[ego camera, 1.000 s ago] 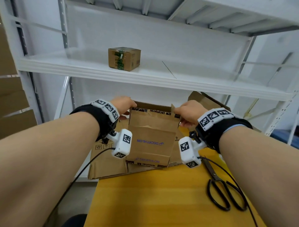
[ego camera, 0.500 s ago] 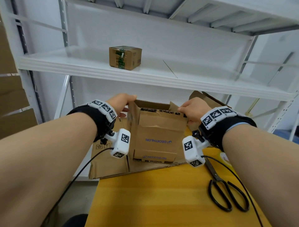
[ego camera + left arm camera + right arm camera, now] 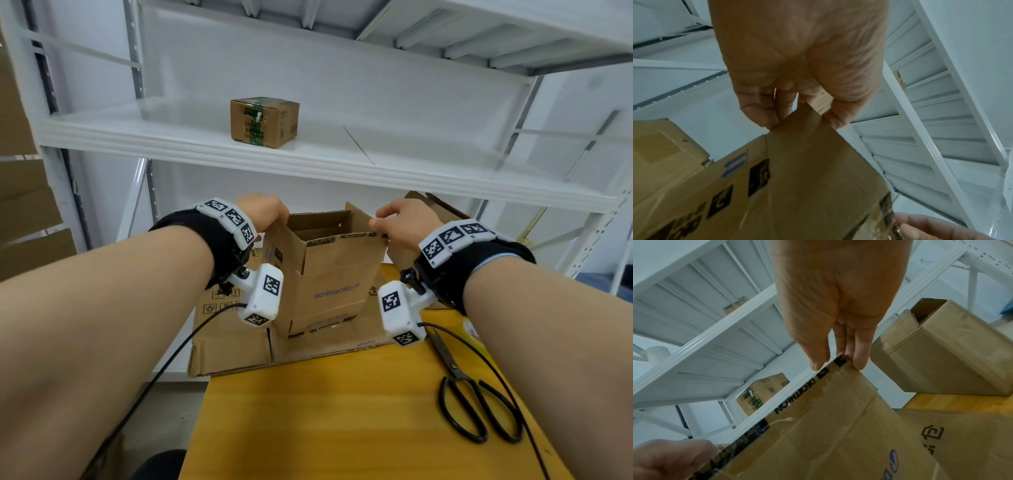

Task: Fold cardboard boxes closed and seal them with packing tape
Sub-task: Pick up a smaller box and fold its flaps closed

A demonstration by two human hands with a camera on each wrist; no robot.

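A brown cardboard box with blue print stands upright at the far end of the yellow table, its top open and its flaps up. My left hand pinches the top left corner of the box between thumb and fingers. At the top right corner my right hand pinches the box by its black-printed edge. The box rests on flattened cardboard sheets. No tape roll shows.
Black scissors lie on the table at the right. A small taped box sits on the white shelf above. Another open box stands behind my right hand. Stacked cardboard leans at the far left.
The flat box has been spread into an open square tube between my hands, and it has shifted slightly to the right and up.
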